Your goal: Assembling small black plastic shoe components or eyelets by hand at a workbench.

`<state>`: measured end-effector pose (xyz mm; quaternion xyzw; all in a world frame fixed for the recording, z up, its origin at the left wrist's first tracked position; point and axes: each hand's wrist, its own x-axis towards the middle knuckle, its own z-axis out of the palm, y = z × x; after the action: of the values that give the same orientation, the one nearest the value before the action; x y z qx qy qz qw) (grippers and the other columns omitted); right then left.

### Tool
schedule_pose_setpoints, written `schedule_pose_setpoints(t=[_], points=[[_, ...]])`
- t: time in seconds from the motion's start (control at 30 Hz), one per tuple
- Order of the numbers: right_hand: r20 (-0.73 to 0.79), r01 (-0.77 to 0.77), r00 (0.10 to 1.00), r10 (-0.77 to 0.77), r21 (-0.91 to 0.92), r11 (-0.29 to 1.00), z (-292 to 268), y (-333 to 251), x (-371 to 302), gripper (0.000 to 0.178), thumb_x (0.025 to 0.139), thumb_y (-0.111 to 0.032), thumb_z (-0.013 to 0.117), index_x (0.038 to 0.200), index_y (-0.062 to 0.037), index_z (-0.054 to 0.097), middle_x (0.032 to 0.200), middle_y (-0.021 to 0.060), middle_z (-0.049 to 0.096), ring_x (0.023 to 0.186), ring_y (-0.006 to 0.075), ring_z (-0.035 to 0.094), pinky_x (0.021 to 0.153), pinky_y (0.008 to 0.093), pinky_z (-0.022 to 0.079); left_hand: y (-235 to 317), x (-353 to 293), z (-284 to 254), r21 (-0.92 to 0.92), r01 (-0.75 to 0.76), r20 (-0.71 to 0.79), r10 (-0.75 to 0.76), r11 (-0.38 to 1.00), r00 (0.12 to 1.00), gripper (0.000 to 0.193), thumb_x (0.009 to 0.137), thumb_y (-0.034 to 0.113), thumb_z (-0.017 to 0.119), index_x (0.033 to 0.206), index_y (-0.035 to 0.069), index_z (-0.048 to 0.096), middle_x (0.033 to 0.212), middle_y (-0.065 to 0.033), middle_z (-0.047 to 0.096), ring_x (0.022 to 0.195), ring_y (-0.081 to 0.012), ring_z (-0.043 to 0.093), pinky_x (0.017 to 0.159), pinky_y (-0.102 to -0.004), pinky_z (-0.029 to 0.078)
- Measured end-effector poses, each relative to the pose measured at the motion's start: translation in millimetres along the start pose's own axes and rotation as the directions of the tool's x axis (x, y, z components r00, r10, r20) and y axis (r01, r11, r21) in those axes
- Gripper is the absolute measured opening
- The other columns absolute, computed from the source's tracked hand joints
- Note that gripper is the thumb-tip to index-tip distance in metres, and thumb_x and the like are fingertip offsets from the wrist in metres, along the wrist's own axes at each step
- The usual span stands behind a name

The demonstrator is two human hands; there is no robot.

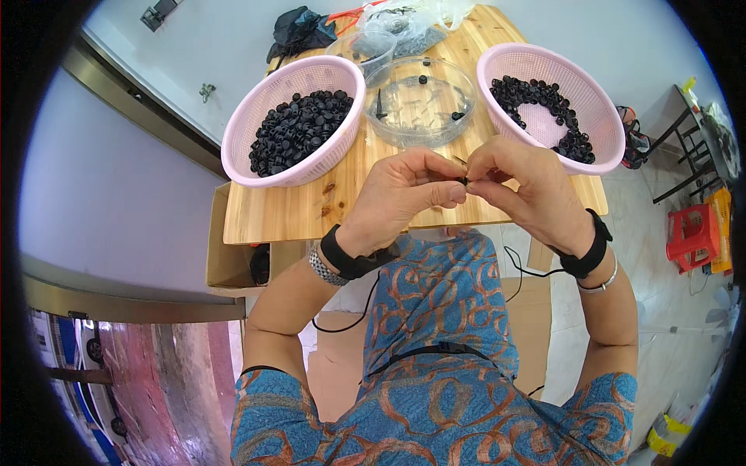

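Small black piece (465,181): up in the fingertips, on the near side of the clear round tub (420,138) and a touch to its right; mostly hidden, so its exact shape can't be read.
Left hand (400,190): in from the tub's near side, and the grip is a neat pinch, thumb and forefinger closed on the piece.
Right hand (535,182): meeting it from the tub's near right, its grip also pinched on that piece, fingertips right up against the left's; a thin sliver pokes up between them, too small to name.
Tub contents: small clear bits strewn across its floor, a few black pieces among them, and a black pointed piece over at the left side.
Left pink basket (315,172): just left of the tub, heaped with black caps (299,132).
Right pink basket (604,116): just right of the tub, its fewer caps curving in a band.
Wooden bench (268,213): carrying the tub and both baskets.
Beyond the tub: a black bag (301,33) to the left, clear plastic bags (420,39) straight behind.
Red stool (691,237): on the floor, well off to the tub's right.
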<state>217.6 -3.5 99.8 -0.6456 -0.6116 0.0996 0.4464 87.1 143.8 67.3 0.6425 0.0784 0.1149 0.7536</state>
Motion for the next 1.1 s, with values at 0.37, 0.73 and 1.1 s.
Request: schedule_pose_setpoints(t=[0.37,0.73,1.1], points=[[0.083,-0.167,0.975,0.207,-0.341,0.925,-103.7,56.7,30.7,0.013,0.074,-0.011,0.059,0.074,0.0007,0.056,0.062,0.0058,0.056,0.059,0.0128,0.052,0.054,0.0266,0.041,-27.9,-2.3,9.9,-0.508,0.118,-0.064,-0.174,0.853,0.983,0.027,0.09,0.01,0.05,0.115,-0.002,0.049,0.096,-0.0069,0.057,0.082,-0.0116,0.056,0.073,-0.0217,0.048],[0.0,-0.333,0.835,0.551,-0.797,0.504,-115.9,168.7,91.1,0.013,0.066,-0.009,0.059,0.074,-0.0019,0.066,0.078,0.0187,0.064,0.075,0.0329,0.062,0.068,0.0411,0.048,-62.9,-34.9,19.4,-0.634,0.193,-0.018,-0.265,0.749,0.964,0.023,0.089,0.004,0.05,0.111,0.0,0.052,0.098,-0.0083,0.058,0.082,-0.0134,0.057,0.072,-0.0234,0.048],[-0.004,-0.325,0.76,0.65,-0.868,0.374,-93.5,190.4,109.8,0.014,0.067,-0.016,0.067,0.077,-0.0057,0.067,0.074,0.0143,0.064,0.075,0.0274,0.063,0.065,0.0387,0.048,-74.5,-54.7,14.7,-0.616,0.217,-0.065,-0.323,0.757,0.944,0.022,0.087,0.006,0.053,0.108,0.0,0.053,0.096,-0.0104,0.058,0.077,-0.0143,0.057,0.071,-0.0248,0.049]])
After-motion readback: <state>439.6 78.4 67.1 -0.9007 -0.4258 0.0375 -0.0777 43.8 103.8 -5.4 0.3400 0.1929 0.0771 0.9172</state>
